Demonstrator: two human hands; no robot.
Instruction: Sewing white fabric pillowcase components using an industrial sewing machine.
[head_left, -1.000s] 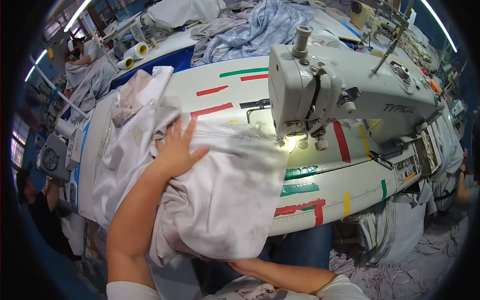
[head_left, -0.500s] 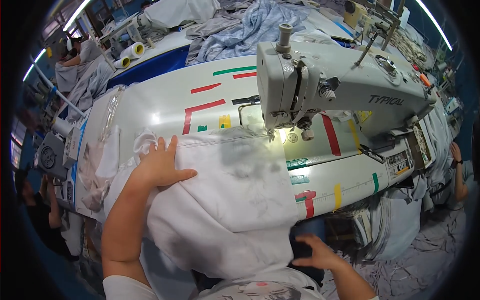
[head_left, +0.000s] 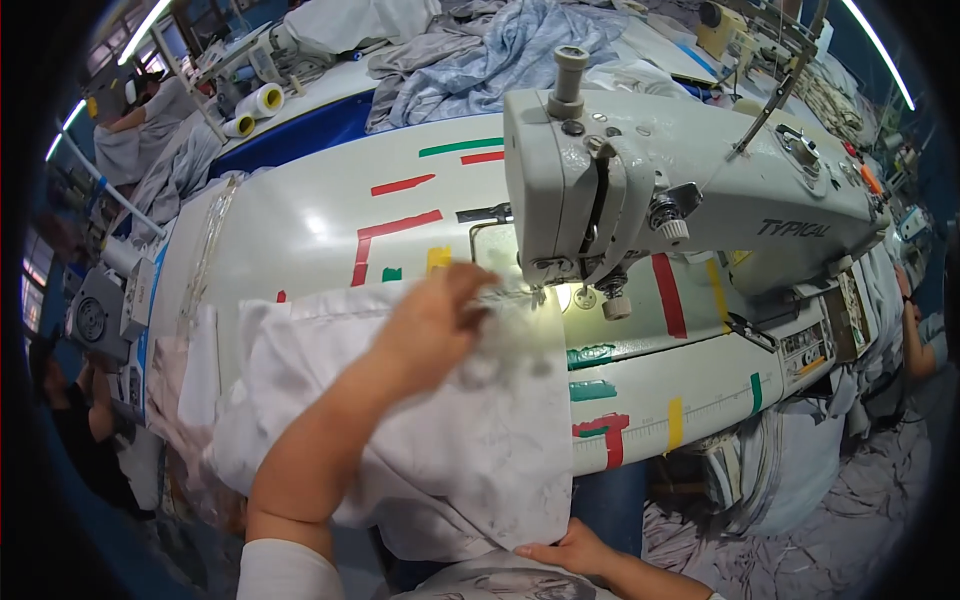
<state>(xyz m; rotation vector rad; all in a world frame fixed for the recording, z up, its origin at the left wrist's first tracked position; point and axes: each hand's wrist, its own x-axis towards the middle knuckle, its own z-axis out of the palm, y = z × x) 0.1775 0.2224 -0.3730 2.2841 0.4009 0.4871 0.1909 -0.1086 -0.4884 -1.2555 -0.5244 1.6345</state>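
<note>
A white cloth (head_left: 500,450) lies across the front of the sewing table, its far edge reaching the needle area of a grey-white sewing machine (head_left: 660,190). My left hand (head_left: 440,325) is over the cloth's far edge, just left of the needle. Its fingers are bent and smeared by motion, so whether they grip is unclear. Low at the near right corner of the cloth, my right hand (head_left: 575,552) has the edge pinched, thumb on top and fingers mostly hidden beneath.
Red, green and yellow tape strips (head_left: 668,295) mark the tabletop. Small thread snips (head_left: 750,330) lie right of the needle. Crumpled blue-grey fabric (head_left: 480,70) and thread cones (head_left: 262,101) are at the back. More cloth (head_left: 785,465) hangs at the right, and other people work at both sides.
My left hand has moved right along the cloth toward the needle, its fingers bending. My right hand has come down and left from open air onto the cloth's near corner.
</note>
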